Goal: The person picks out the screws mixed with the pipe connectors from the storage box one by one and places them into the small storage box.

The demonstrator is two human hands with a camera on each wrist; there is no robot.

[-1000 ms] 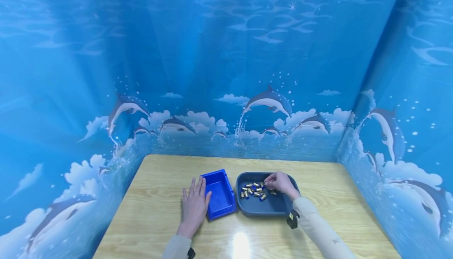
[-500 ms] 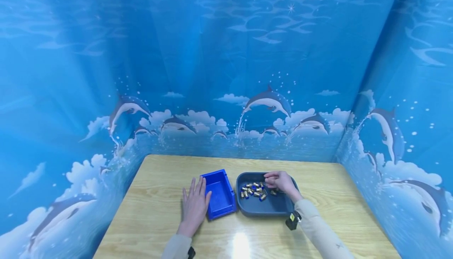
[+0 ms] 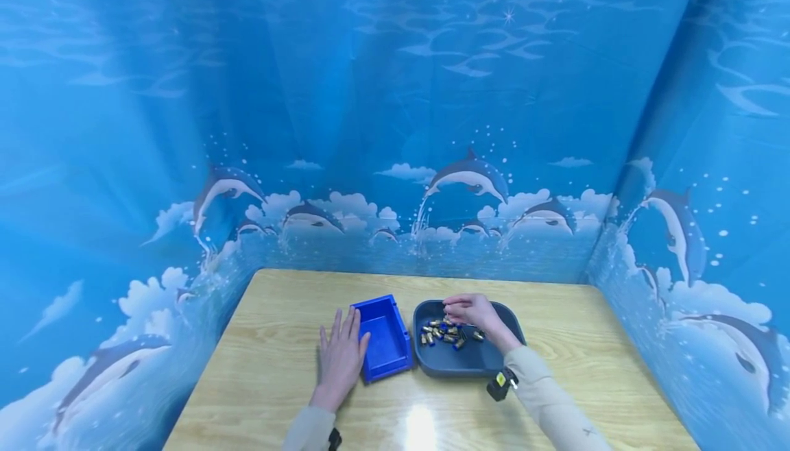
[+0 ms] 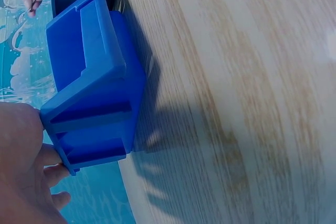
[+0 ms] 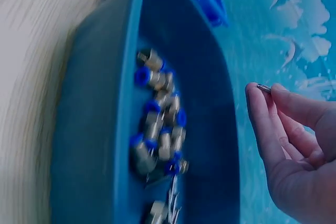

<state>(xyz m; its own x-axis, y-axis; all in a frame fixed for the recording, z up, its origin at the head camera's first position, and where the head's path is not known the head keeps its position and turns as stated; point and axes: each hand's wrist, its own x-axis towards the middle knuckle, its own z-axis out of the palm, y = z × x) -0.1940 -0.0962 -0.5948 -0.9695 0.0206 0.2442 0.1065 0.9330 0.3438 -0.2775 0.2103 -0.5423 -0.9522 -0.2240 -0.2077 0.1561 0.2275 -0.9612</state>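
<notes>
My left hand [image 3: 342, 362] lies with straight fingers along the left rim of a blue plastic bin [image 3: 384, 341]. In the left wrist view its fingers reach past the rim of that bin [image 4: 100, 93]. My right hand [image 3: 472, 312] is above the back part of a dark grey tray [image 3: 487, 363]. Between thumb and fingertip it pinches a small metal screw [image 5: 263, 88], seen in the right wrist view. Beneath it, brass pneumatic fittings [image 5: 164, 124] with blue collars lie heaped in the tray. A few slim silvery pieces [image 5: 173, 198] lie among them.
Bin and tray stand side by side on a light wood table [image 3: 284, 314], the bin on the left. One fitting [image 3: 478, 335] lies apart to the right of the heap. Blue dolphin-print curtains [image 3: 370, 163] enclose the table at the back and sides.
My right hand has moved left and lifted slightly over the tray, holding the screw, which uncovers the fitting on the right. My left hand has stayed at the bin.
</notes>
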